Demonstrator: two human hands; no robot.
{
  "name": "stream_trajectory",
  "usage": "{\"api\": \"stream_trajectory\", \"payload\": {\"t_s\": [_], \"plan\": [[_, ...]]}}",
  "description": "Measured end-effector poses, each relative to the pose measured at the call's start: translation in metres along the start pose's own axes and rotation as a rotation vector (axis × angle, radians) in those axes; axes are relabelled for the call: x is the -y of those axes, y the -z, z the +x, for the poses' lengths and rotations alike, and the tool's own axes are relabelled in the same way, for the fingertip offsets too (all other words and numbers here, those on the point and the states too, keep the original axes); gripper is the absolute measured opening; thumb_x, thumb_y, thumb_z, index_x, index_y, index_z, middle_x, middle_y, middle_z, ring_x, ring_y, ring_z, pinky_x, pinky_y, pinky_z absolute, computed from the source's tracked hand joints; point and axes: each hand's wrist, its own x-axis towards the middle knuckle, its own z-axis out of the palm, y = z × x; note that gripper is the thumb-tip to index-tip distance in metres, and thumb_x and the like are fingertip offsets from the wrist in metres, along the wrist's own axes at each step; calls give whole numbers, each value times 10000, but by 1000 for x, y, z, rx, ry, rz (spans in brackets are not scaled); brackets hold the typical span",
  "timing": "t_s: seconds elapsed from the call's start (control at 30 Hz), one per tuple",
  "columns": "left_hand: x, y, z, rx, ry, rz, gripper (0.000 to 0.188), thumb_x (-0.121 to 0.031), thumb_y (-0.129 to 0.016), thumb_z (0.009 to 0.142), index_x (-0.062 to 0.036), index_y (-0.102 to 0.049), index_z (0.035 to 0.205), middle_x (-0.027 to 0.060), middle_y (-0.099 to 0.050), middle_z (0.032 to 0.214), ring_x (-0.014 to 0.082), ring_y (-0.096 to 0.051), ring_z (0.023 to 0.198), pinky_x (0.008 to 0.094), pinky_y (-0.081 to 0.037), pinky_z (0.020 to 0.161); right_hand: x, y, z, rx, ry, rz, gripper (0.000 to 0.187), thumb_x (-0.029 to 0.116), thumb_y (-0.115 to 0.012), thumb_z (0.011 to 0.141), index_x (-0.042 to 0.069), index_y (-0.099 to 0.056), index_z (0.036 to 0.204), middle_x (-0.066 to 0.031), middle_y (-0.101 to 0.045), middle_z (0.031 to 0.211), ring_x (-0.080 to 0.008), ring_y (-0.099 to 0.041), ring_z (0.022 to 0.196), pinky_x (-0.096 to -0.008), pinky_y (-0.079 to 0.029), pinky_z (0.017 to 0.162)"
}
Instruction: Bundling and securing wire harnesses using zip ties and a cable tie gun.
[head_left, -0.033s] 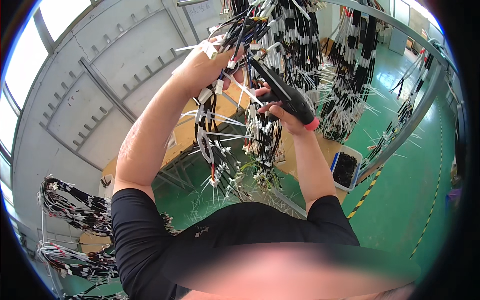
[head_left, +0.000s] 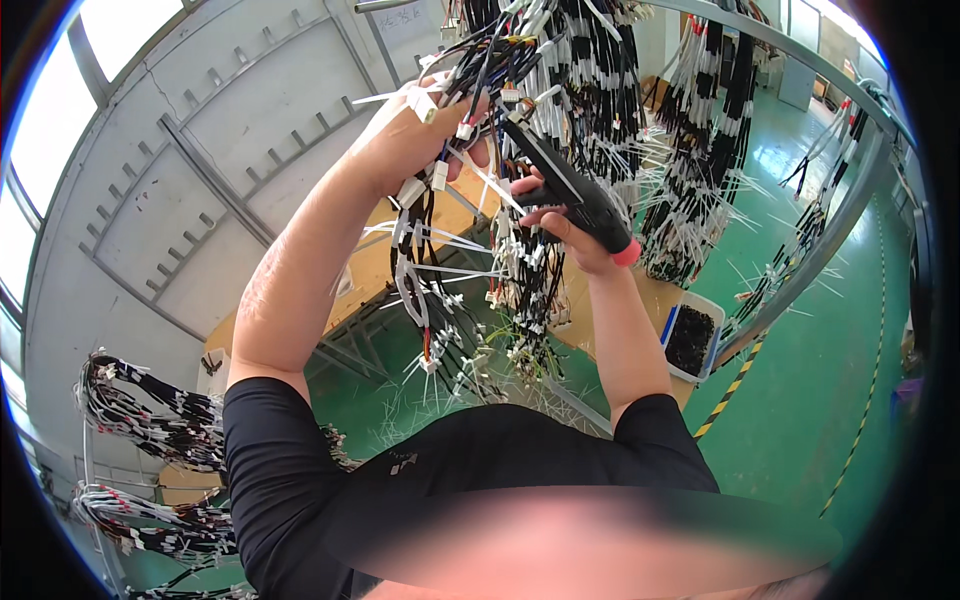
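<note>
High in front of me, my left hand (head_left: 410,140) is closed around a wire harness (head_left: 490,65) of black and coloured wires with white connectors. Its lower branches, bristling with white cable ties (head_left: 455,240), dangle beneath the hand. In my right hand (head_left: 565,235) is a black cable tie gun (head_left: 565,180) with a pinkish-red rear knob, the fingers wrapped round its grip and trigger. The gun's nose points up and left, close beside the harness and my left fingers. Wires hide part of the left fingertips, and whether the nose holds a tie I cannot tell.
Thick bundles of harnesses (head_left: 600,100) hang just behind the gun, with more (head_left: 700,150) to the right. A curved metal rail (head_left: 850,215) runs along the right. A bin of small black pieces (head_left: 692,338) sits on the wooden table (head_left: 655,300). Further harnesses (head_left: 150,410) hang at lower left.
The rear end of the cable tie gun has tipped very slightly down and to the right. My left hand keeps the same hold on the harness.
</note>
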Motion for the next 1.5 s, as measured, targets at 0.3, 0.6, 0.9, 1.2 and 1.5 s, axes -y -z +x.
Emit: {"api": "stream_trajectory", "payload": {"t_s": [0.3,0.6,0.9,1.2,1.5], "plan": [[5,2,0,50,-67,-15,276,-241,-624,1094,-46,-659,1285,61,-743,914,112,-729,697,243,-542,504,39,-8,-10,-124,-9,-421,487,135,-807,967,23,-651,1415,-51,-747,1251,-110,-683,1060,-280,-547,938],[19,6,8,125,-92,-80,240,-254,-638,1086,-48,-650,1209,50,-704,905,103,-697,664,233,-506,493,41,10,-4,-71,-138,-434,191,185,-761,982,23,-688,1052,-12,-662,800,-129,-625,730,-333,-521,697],[21,3,7,66,78,-85,217,-221,-689,1045,-25,-685,1137,47,-701,838,93,-638,673,245,-486,534,-25,-8,-41,-270,286,-790,472,249,-843,904,83,-606,1277,-122,-663,1190,-338,-645,1038,-413,-517,925],[21,-5,13,123,73,160,361,-328,-923,833,-41,-727,934,-10,-594,635,67,-525,523,262,-398,472,-9,-46,-52,-428,380,-1594,470,99,-710,780,98,-671,1248,-66,-600,1165,-294,-553,1179,-463,-358,1023],[21,-11,7,155,-94,371,388,-223,-938,798,-12,-712,1032,29,-694,863,53,-594,661,258,-457,484,12,-76,-41,-451,403,-1624,490,135,-707,794,81,-670,1279,-78,-583,1191,-306,-534,1189,-468,-355,1036]]}}
